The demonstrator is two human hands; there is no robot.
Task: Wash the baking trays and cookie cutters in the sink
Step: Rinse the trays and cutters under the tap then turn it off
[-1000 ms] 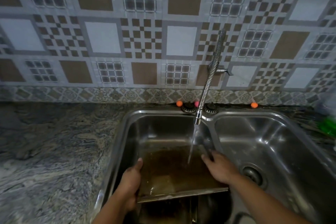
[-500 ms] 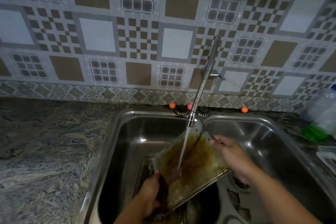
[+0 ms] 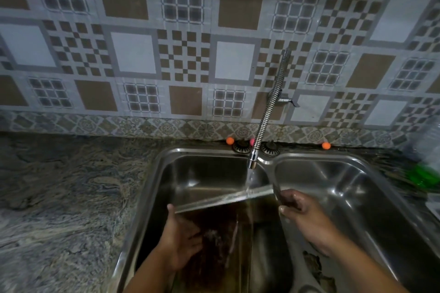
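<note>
Both hands hold a baking tray (image 3: 214, 226) tilted steeply under running water in the left basin of the sink (image 3: 152, 188).

Left hand (image 3: 181, 242) lies against the tray's dirty brown face with its thumb hooked over the left end of the raised upper rim, fingers spread and fairly flat; right hand (image 3: 300, 209) curls its fingers round the tray's right edge near the top corner. The tray stands almost on edge, its bright rim running from lower left to upper right. Water (image 3: 250, 181) falls from the flexible coiled faucet (image 3: 269, 112) onto the right part of that rim and streams down the brown surface. A granite counter (image 3: 59, 197) lies to the left; a green object (image 3: 423, 175), blurred, sits at the far right. Patterned tiles (image 3: 133, 54) cover the far wall.
</note>
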